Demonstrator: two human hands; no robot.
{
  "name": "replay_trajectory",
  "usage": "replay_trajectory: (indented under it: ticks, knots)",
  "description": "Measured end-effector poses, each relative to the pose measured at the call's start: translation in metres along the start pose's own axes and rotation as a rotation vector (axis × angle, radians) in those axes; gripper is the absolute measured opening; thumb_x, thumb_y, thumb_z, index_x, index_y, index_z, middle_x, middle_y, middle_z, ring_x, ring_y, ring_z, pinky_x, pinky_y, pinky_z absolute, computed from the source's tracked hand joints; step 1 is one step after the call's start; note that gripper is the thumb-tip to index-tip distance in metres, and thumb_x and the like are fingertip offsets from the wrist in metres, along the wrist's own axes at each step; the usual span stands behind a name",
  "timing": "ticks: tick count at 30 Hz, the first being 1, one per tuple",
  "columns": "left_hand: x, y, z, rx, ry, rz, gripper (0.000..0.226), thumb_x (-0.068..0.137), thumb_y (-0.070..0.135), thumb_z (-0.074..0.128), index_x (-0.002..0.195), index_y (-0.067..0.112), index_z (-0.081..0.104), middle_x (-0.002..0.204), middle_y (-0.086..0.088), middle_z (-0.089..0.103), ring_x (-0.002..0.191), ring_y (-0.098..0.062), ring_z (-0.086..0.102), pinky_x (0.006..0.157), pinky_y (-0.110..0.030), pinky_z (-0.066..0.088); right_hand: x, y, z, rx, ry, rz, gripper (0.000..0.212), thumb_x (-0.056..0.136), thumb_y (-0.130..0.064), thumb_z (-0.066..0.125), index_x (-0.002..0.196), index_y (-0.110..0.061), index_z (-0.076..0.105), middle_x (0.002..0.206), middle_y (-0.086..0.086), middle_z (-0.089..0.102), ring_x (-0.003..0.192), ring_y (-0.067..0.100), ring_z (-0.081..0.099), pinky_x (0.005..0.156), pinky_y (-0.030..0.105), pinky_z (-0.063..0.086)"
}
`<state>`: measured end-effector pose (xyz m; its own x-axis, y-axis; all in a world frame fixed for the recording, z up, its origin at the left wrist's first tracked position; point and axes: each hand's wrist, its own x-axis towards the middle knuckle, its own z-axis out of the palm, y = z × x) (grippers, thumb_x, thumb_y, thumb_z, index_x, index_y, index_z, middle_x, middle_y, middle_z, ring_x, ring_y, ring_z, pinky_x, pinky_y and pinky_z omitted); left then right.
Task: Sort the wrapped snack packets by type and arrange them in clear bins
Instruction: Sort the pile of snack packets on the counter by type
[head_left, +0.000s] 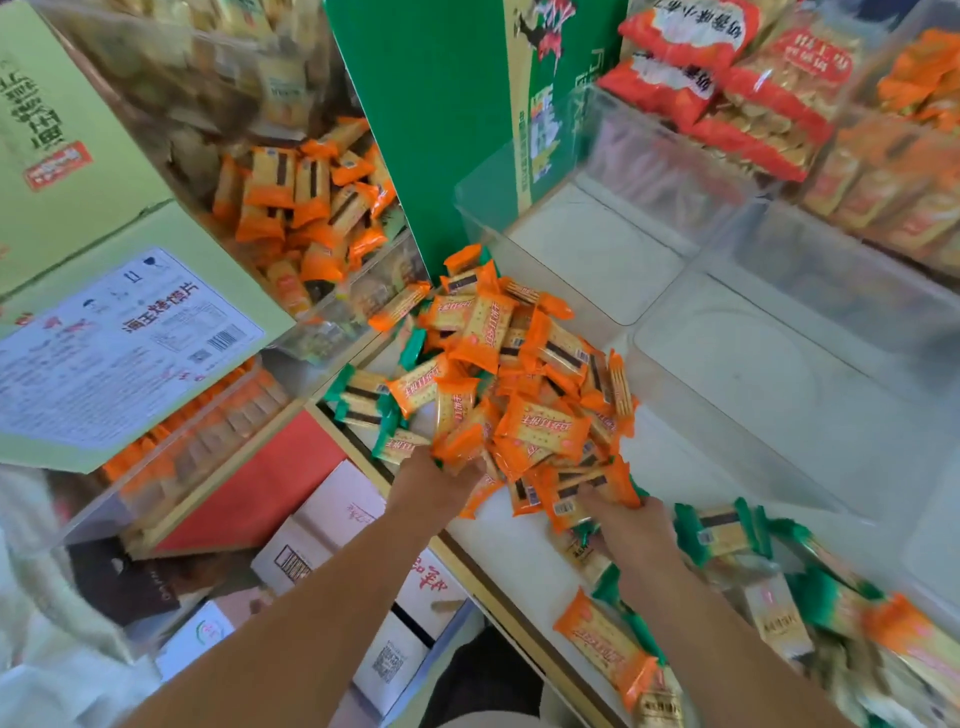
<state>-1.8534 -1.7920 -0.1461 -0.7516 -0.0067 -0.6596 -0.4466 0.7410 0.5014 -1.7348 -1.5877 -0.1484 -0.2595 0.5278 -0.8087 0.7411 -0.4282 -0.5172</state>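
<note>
orange packets (519, 384) heaped centre frame | likely light, slick, brittle: scoop from edges | left hand (441, 480), right hand (631, 525) apart, fingers buried, grip unclear

surface: white counter (496, 540) | on it: heap of orange and green snack packets (519, 395), clear bins (753, 364)

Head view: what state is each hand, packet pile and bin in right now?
Left hand: at the pile's near edge, fingers hidden under packets.
Right hand: on the pile's near right edge, fingertips hidden.
Orange packets: wrapped, heaped loose, unsorted.
Green packets: wrapped, mixed into the heap's left side.
Clear bin: open-topped, bare floor showing.
Left bin: holds orange packets.
</note>
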Motion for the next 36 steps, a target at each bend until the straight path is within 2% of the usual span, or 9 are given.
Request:
replay_trajectory:
  ticks: [7, 11, 14, 16, 19, 24, 29, 33, 36]
  knots:
    - [0.0, 0.007, 0.004, -0.02, 0.088, 0.047, 0.078, 0.069, 0.066, 0.079, 0.129, 0.028, 0.047, 0.124, -0.001, 0.061, 0.1, -0.02, 0.063, 0.061, -0.027, 0.049, -0.017, -0.017, -0.011, -0.058, 0.052, -0.06, 0.063, 0.076, -0.051, 0.086, 0.116, -0.016, 0.053, 0.105, -0.001, 0.064, 0.094, 0.026, 0.07, 0.075, 0.038, 0.056]
    - [-0.038, -0.017, 0.003, -0.032, 0.164, 0.051, 0.102, 0.076, 0.054, 0.083, 0.156, 0.018, 0.032, 0.153, -0.007, 0.039, 0.12, -0.025, 0.055, 0.094, -0.044, 0.054, -0.042, 0.006, -0.056, -0.218, 0.016, -0.185, 0.068, 0.079, -0.052, 0.081, 0.135, -0.021, 0.059, 0.112, -0.009, 0.065, 0.104, 0.019, 0.066, 0.096, 0.046, 0.057]
    - [-0.083, -0.035, 0.02, -0.04, 0.284, 0.24, 0.058, 0.091, 0.033, 0.075, 0.141, 0.016, 0.051, 0.136, -0.006, 0.048, 0.09, -0.012, 0.059, 0.082, -0.035, 0.051, -0.069, 0.034, -0.1, -0.302, -0.052, -0.262, 0.037, 0.081, -0.051, 0.078, 0.112, -0.032, 0.071, 0.1, -0.012, 0.073, 0.095, 0.013, 0.07, 0.088, 0.039, 0.059]
    - [-0.111, -0.043, 0.051, 0.044, 0.068, 0.311, 0.048, 0.091, 0.034, 0.074, 0.134, 0.021, 0.056, 0.131, 0.0, 0.056, 0.097, -0.01, 0.062, 0.087, -0.035, 0.053, -0.086, 0.053, -0.123, -0.329, -0.038, -0.267, 0.021, 0.086, -0.042, 0.077, 0.105, -0.033, 0.072, 0.096, -0.012, 0.074, 0.092, 0.009, 0.07, 0.08, 0.029, 0.054]
    - [-0.13, -0.048, 0.109, 0.295, -0.315, 0.349, 0.075, 0.081, 0.057, 0.077, 0.142, 0.024, 0.047, 0.134, 0.008, 0.053, 0.124, -0.017, 0.054, 0.102, -0.039, 0.049, -0.096, 0.087, -0.138, -0.319, 0.026, -0.223, 0.015, 0.088, -0.036, 0.076, 0.102, -0.03, 0.072, 0.095, -0.013, 0.074, 0.092, 0.007, 0.069, 0.078, 0.026, 0.05]
    - [-0.137, -0.035, 0.154, 0.623, -0.24, 0.319, 0.09, 0.06, 0.078, 0.077, 0.128, 0.025, 0.048, 0.119, 0.004, 0.055, 0.115, -0.023, 0.054, 0.092, -0.037, 0.047, -0.098, 0.138, -0.139, -0.352, 0.072, -0.143, 0.012, 0.094, -0.034, 0.066, 0.106, -0.029, 0.065, 0.103, -0.014, 0.069, 0.096, 0.005, 0.063, 0.079, 0.029, 0.049]
    - [-0.135, -0.043, 0.139, 0.383, -0.358, 0.386, 0.036, 0.083, 0.049, 0.079, 0.088, 0.026, 0.052, 0.089, 0.007, 0.05, 0.08, -0.01, 0.053, 0.061, -0.014, 0.038, -0.094, 0.154, -0.131, -0.386, 0.165, -0.187, 0.015, 0.096, -0.042, 0.057, 0.11, -0.04, 0.063, 0.103, -0.021, 0.068, 0.101, 0.01, 0.065, 0.087, 0.04, 0.055]
    - [-0.142, -0.033, 0.118, 0.105, -0.32, 0.387, 0.023, 0.089, 0.036, 0.077, 0.083, 0.021, 0.062, 0.073, 0.008, 0.059, 0.068, -0.006, 0.056, 0.056, -0.011, 0.041, -0.088, 0.129, -0.119, -0.221, 0.196, -0.336, 0.025, 0.097, -0.042, 0.06, 0.118, -0.029, 0.062, 0.111, -0.012, 0.067, 0.104, 0.01, 0.064, 0.086, 0.037, 0.055]
    - [-0.147, -0.017, 0.12, 0.001, -0.307, 0.298, 0.022, 0.093, 0.037, 0.073, 0.093, 0.017, 0.067, 0.08, 0.006, 0.064, 0.072, -0.007, 0.06, 0.054, -0.01, 0.041, -0.072, 0.102, -0.106, -0.284, 0.2, -0.193, 0.036, 0.096, -0.058, 0.056, 0.108, -0.025, 0.051, 0.095, -0.008, 0.061, 0.086, 0.015, 0.062, 0.075, 0.034, 0.051]
